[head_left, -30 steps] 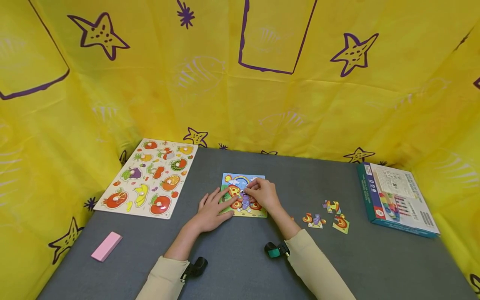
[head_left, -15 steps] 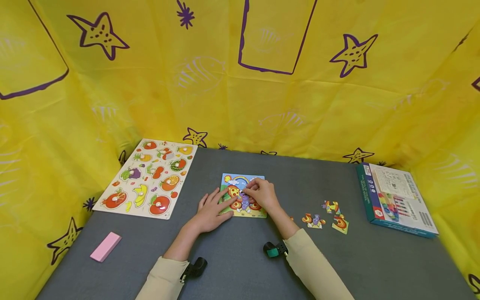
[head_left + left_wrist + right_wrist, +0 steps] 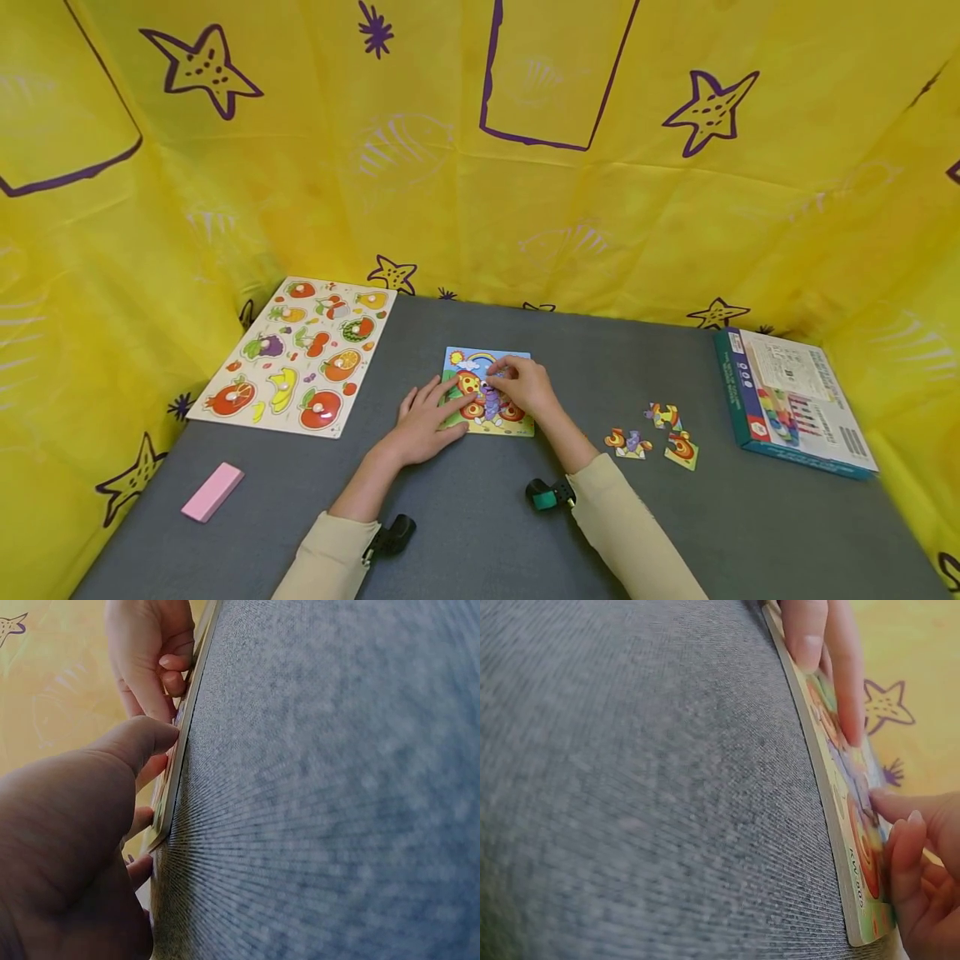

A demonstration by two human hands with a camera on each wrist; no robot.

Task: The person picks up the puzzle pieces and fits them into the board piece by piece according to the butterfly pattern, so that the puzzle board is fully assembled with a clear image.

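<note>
In the head view a small butterfly puzzle board [image 3: 495, 426] lies flat mid-table. My left hand [image 3: 426, 423] rests over its left side with fingers spread; the left wrist view shows the thumb [image 3: 154, 739] at the board's edge. My right hand [image 3: 527, 387] reaches over the upper right, thumb and index finger pinching a puzzle piece at the butterfly's head and mostly hiding it. From the right wrist view the fingertips of the right hand [image 3: 930, 859] meet the printed face of the board [image 3: 832, 776]. Three loose puzzle pieces [image 3: 681, 451] lie to the right of the right forearm.
A large fruit peg puzzle [image 3: 251, 362] lies at the left rear. Nearer the front left is a pink block [image 3: 213, 492]. On the right side sits a flat teal and white box [image 3: 806, 400]. A yellow curtain [image 3: 465, 200] hangs behind the grey table [image 3: 465, 533].
The right hand's index finger has shifted slightly up and away from the thumb over the board. The left hand stays where it was.
</note>
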